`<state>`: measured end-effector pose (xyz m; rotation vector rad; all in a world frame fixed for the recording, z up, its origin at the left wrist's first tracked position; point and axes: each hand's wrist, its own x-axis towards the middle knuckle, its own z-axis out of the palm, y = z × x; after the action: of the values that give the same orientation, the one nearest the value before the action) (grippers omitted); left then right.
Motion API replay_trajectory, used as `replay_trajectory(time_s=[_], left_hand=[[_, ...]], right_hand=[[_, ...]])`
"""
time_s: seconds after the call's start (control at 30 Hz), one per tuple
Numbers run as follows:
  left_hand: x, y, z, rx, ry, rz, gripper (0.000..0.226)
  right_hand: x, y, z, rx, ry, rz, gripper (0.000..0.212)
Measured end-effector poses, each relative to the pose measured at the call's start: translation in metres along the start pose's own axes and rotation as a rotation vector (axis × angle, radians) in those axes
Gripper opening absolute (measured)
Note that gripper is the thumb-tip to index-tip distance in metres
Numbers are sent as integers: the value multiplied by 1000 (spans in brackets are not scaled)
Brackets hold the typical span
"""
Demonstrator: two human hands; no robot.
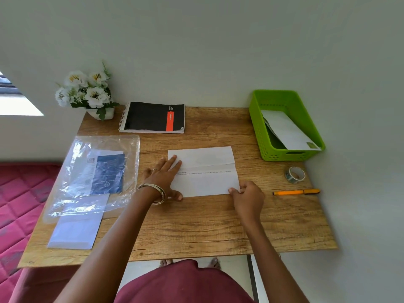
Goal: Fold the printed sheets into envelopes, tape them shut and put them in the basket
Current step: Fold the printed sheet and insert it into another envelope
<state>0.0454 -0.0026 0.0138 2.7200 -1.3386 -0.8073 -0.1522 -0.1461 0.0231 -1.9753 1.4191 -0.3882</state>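
Desk centre: we are folding the printed sheet (pixel 204 171) | left hand (pixel 162 177) pressing flat, fingers straight | right hand (pixel 247 196) pinching its near-right corner | thin, limp paper, best taken at corners | basket (pixel 260 127) waiting far-right

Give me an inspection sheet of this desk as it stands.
Surface: wood-grain tabletop, set against a pale wall.
Job's things: white printed sheet, partly folded, text line showing; green perforated plastic basket at far right holding one white folded envelope; clear tape roll and orange pen at right; white paper stack at left.
Clutter: black spiral notebook; clear plastic bag with blue packet inside; white flowers in a pot.
Grips: left hand lies flat on the sheet's left end; right hand pinches its near right corner.
Cables: nothing seen.
Surroundings: pink quilted mattress at left.
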Motion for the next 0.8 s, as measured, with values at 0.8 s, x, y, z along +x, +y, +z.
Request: replay_trajectory(time_s=[0.8], left_hand=[[-14,-22,-2,-269,-52,218,103]], right_hand=[[27,-14,-39,1023,-356,556,10]])
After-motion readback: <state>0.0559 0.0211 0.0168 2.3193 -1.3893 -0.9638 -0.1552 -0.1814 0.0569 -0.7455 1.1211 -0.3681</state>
